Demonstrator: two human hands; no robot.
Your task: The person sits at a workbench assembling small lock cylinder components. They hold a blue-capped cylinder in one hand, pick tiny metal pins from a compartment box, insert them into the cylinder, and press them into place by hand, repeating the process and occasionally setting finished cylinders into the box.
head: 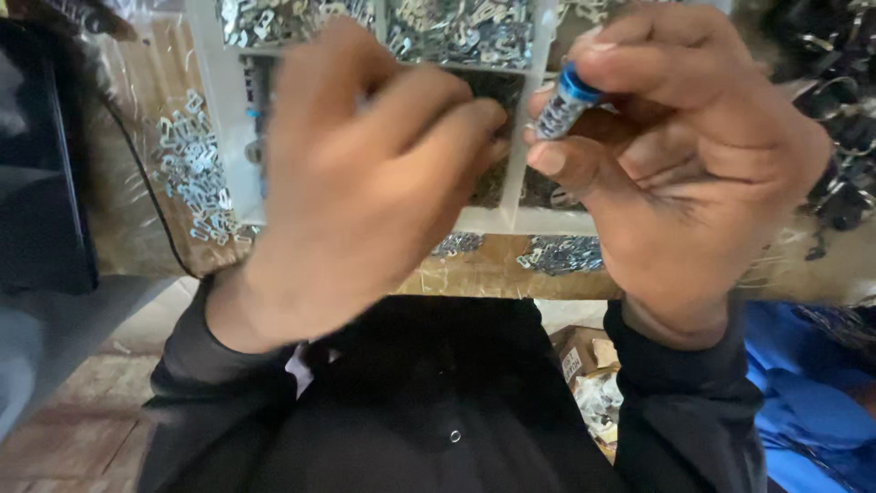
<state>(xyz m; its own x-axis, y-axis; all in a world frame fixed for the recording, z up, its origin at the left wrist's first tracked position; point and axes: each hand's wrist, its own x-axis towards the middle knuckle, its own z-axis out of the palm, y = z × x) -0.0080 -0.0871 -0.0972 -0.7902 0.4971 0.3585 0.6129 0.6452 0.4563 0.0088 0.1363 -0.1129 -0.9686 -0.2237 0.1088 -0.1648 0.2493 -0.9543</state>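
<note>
the black jacket (pixel 429 402) fills the lower middle of the frame, a soft dark fabric with a small round snap near the bottom centre, its sleeves running up to both wrists. behind the hands, across the top, lies a white plastic tray (pixel 516 219) split by straight thin walls into square compartments; the upper ones hold heaps of small shiny metal clips (pixel 461 32), the lower ones look darker and their contents are too blurred to tell. the tray rests on a wooden table (pixel 493 274) covered with a glossy clear film, and more silver clips lie loose on it at centre left (pixel 192 173) and just under the tray's front edge. a blue cloth (pixel 803 402), smooth and folded, sits in the lower right corner, with a small brown cardboard box (pixel 579 351) beside it, below the table edge.

the left hand (pixel 365 173) is at centre left, back toward the camera, fingers curled inward with thumb and forefinger tips pressed together near the middle of the frame; whether anything sits between them cannot be told. the right hand (pixel 675 155) is at upper right, its thumb and forefinger pinching a small tube (pixel 563 102), a short cylinder with a bright blue band near its upper end and a pale speckled body, tilted and held just beside the left fingertips, over the tray.
</note>
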